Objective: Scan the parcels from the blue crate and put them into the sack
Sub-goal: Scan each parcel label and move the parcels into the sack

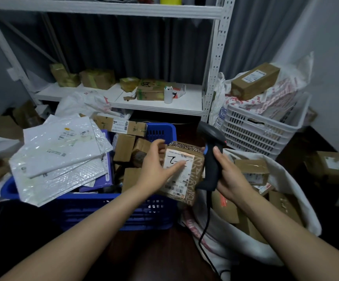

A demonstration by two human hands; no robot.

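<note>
**Left hand**: holds 1 brown cardboard parcel at centre frame. The thumb lies across its white shipping label and the fingers are curled behind its upper left edge.

**Parcel:** raised over the right-hand corner of the blue crate, between the crate and the sack, label face up.

**Right hand**: wrapped round the grip of a black handheld barcode scanner. The scanner head stands above the parcel's upper right corner. Its cable hangs toward the bottom of the frame.

**Blue crate:** lower centre, holding loose cardboard boxes. White bubble mailers are heaped over its left side.

**Sack:** white, lower right, mouth open, with cardboard boxes inside.

**Surroundings:** a white slotted crate stands at upper right, and a white shelf carrying boxes runs behind.
</note>
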